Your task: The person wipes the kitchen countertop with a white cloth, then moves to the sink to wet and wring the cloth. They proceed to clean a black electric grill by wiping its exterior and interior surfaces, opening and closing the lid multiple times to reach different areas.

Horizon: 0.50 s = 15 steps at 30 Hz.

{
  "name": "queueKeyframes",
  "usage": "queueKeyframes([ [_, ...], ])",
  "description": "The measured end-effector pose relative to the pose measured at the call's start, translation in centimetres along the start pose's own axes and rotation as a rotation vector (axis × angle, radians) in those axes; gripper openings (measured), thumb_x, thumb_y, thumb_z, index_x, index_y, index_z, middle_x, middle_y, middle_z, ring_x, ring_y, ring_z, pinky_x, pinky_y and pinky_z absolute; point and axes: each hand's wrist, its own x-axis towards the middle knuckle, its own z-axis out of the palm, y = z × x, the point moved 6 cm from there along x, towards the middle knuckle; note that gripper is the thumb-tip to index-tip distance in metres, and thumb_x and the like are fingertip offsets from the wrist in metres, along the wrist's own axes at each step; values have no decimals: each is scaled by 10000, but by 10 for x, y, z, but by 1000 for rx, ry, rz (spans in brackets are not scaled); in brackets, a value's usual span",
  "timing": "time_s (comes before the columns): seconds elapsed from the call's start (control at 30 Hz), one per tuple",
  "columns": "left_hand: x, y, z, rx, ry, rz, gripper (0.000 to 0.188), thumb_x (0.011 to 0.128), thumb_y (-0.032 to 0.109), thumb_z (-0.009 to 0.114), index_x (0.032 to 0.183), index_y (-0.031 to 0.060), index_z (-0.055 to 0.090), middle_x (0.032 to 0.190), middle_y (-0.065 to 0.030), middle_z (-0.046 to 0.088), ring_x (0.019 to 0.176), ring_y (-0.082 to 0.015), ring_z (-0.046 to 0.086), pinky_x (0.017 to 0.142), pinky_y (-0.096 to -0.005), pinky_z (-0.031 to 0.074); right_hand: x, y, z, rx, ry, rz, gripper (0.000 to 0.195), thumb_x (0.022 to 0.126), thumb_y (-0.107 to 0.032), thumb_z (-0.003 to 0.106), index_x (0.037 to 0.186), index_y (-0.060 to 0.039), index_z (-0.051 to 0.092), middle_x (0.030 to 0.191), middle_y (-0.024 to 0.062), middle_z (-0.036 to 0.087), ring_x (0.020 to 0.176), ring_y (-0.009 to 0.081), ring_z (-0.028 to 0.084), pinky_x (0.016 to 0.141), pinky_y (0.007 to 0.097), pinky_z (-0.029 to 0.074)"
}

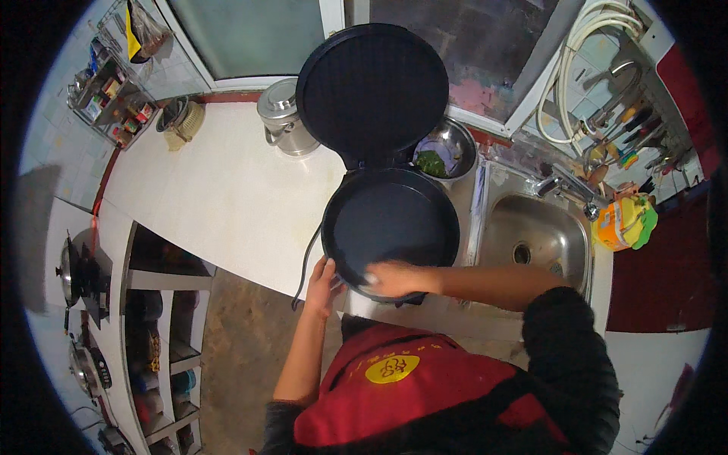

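An electric griddle (pixel 392 222) lies on the counter with its round black lid (pixel 372 91) raised upright. My left hand (pixel 325 287) rests against the left front rim of the lower pan, its fingers on the edge. My right hand (pixel 392 278) is over the front part of the pan, blurred, with fingers curled round something small and whitish, perhaps a cloth or tissue; most of it is hidden. A black power cord (pixel 305 267) hangs from the griddle's left side.
A lidded metal pot (pixel 290 122) stands left of the lid. A steel bowl with green leaves (pixel 449 151) is behind the griddle at right. A sink (pixel 534 239) with a faucet (pixel 569 187) lies to the right, an orange-yellow container (pixel 620 224) beyond. Shelves (pixel 165 341) are at left.
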Motion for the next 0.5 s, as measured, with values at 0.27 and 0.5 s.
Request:
queueKeyframes([
  [0.27,5,-3,-7,-23,27,16,507,836,389,579,1242,125,432,1119,-21,523,970,-222,504,768,-362,431,10,-12,13,357,131,-200,278,789,-208,578,991,-26,516,989,199,542,935,349,528,787,408,416],
  [0.5,5,-2,-3,-9,-3,4,589,825,407,587,1302,129,382,1233,-32,454,998,-255,477,769,-367,420,-101,34,-28,-123,175,-436,205,749,-105,566,949,-74,533,942,140,522,888,329,529,759,433,427],
])
